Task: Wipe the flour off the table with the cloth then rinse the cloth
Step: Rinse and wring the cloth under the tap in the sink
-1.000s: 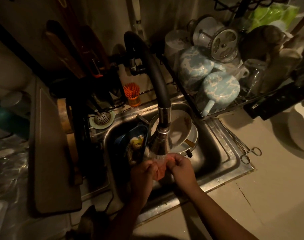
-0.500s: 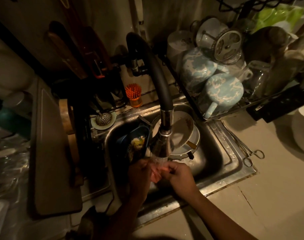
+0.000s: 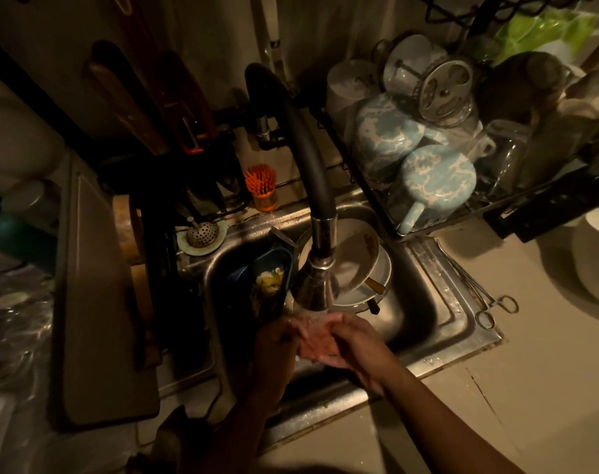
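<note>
Nearest the camera, two bare forearms reach forward over the front rim of the steel sink (image 3: pixel 438 357). The left hand (image 3: pixel 274 347) and the right hand (image 3: pixel 356 343) meet over the basin, both with fingers curled around one pinkish cloth (image 3: pixel 313 340), which is bunched between them. The cloth sits directly under the spray head of the single black-necked faucet (image 3: pixel 316 234), and water falls onto it.

Just behind the hands, inside the basin, lie one dark blue container (image 3: pixel 267 285) with food scraps on the left and two stacked pale plates (image 3: pixel 356 265) on the right; a utensil handle pokes from under them. On the counter beside the sink's right edge rests one pair of metal scissors (image 3: pixel 496 309).

Left of the sink lies one long cutting board (image 3: pixel 99 302). Behind the basin stand one round metal strainer (image 3: pixel 201 234) on a small dish and one orange brush holder (image 3: pixel 262 188).

Farthest back, the dish rack (image 3: pixel 428 227) holds two blue marbled mugs (image 3: pixel 434 186); the other pieces are too dim to count.
</note>
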